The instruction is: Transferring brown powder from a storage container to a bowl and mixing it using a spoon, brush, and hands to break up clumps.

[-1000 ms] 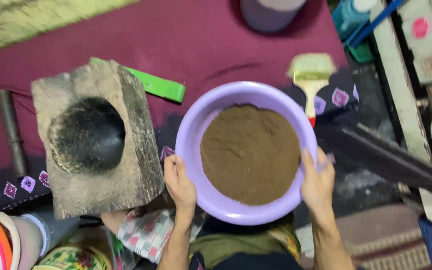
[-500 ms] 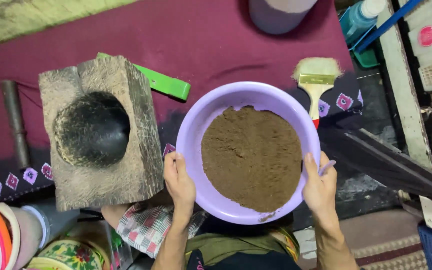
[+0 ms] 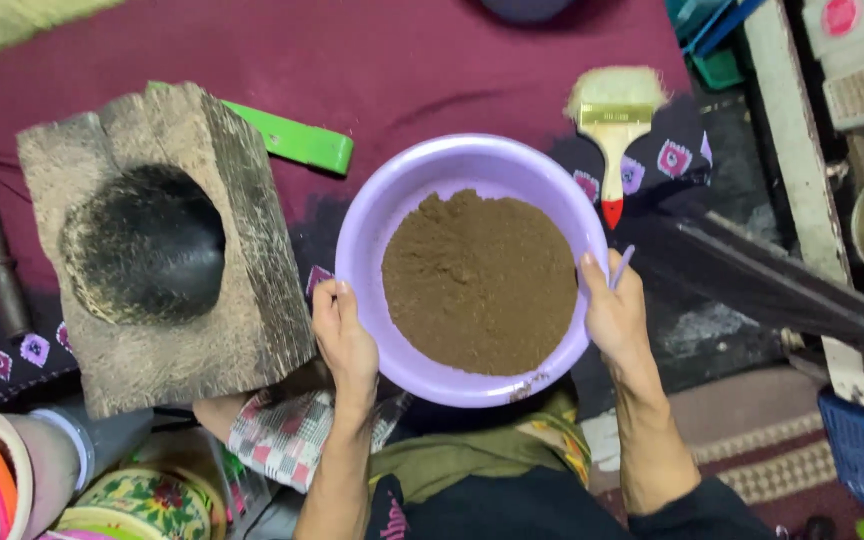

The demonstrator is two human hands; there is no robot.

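Both hands carry 1 thing. The left hand point(image 3: 344, 335) clasps the near-left rim of the lilac plastic bowl point(image 3: 384, 205), thumb over the lip, the other fingers hidden underneath. The right hand point(image 3: 614, 318) clasps the near-right rim the same way, and a thin pale stick point(image 3: 621, 267) juts up between its fingers; what that stick is cannot be told. So each grip is pressed on the rim, 1 per side, roughly opposite each other.

The bowl sits just above the person's lap, over a maroon cloth point(image 3: 432, 70) spread on the floor. Inside lies a flat bed of fine brown powder point(image 3: 480, 282), covering most of the bottom and reaching a little higher toward the far side.

Judging by the hold, the step in hand is carrying or shaking the powder level. To do it well, keep the 2 grips at even height so the bed does not slide to 1 wall, move the bowl gently, and keep the thumbs clear of the powder, since a dry fine heap would spill or puff easily.

Just left of the bowl stands a rough block point(image 3: 157, 250) with a dark round hollow. A green strip point(image 3: 292, 140) lies behind it, and a paintbrush point(image 3: 614, 130) beyond the bowl.
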